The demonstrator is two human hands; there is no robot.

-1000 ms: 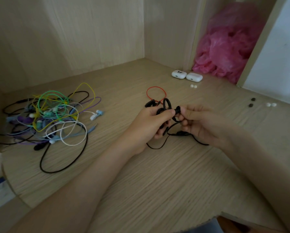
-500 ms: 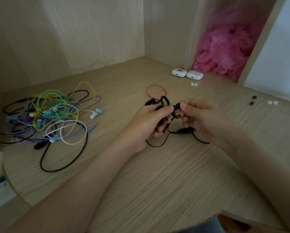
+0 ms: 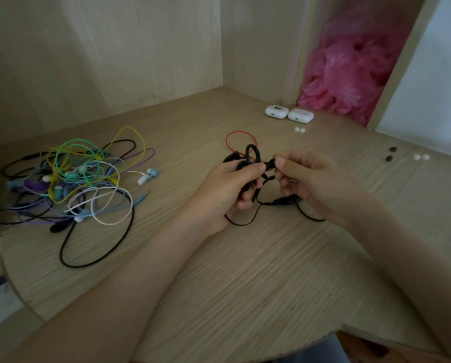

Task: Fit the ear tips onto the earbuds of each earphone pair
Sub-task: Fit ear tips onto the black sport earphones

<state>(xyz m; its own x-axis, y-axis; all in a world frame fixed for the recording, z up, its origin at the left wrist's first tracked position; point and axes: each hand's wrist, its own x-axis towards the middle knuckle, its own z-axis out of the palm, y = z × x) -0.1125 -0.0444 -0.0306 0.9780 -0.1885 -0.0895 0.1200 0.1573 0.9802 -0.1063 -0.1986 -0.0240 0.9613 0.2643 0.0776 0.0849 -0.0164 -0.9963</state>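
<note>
My left hand (image 3: pixel 227 189) grips a black wired earphone with ear hooks (image 3: pixel 253 155) just above the wooden table. My right hand (image 3: pixel 313 182) pinches the black earbud end (image 3: pixel 270 165) between thumb and forefinger, right against my left thumb. The black cable (image 3: pixel 245 222) droops to the table between my hands, and a red cable loop (image 3: pixel 236 138) lies behind them. Two dark ear tips (image 3: pixel 391 154) and two white ear tips (image 3: pixel 420 157) lie at the right. Another white pair of tips (image 3: pixel 299 129) sits farther back.
A tangled pile of coloured wired earphones (image 3: pixel 72 179) covers the table's left side. Two white earbud cases (image 3: pixel 288 113) stand at the back beside a pink plastic bag (image 3: pixel 350 66). Wooden walls close in the back and left; the table edge (image 3: pixel 324 334) is close to me.
Both hands have kept the black earphone and shifted slightly away from me. My right fingers have moved from the hook to pinching the earbud end.
</note>
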